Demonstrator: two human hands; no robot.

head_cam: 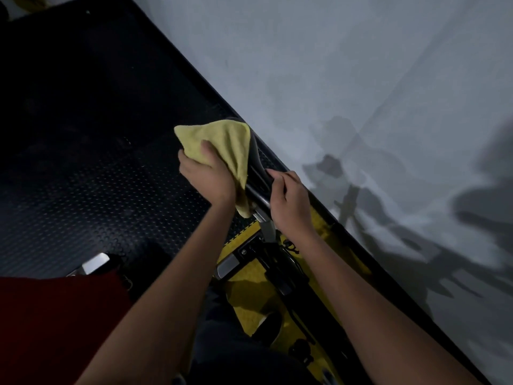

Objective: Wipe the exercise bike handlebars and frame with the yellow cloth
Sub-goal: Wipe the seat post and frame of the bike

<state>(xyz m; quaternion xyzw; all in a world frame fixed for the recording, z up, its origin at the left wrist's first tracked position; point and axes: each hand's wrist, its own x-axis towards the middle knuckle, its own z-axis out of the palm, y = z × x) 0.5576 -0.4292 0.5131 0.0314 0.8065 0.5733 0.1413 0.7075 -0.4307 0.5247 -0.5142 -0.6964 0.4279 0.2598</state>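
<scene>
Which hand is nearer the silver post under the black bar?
Right. The right hand grips the black bar just above the silver post; the left hand holds the yellow cloth farther up-left.

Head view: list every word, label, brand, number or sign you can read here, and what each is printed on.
No text is readable in this view.
Dark marking on the yellow bike frame, near the right hand: too blurred and dim to read.
Yellow cloth in the left hand: no print visible.
</scene>
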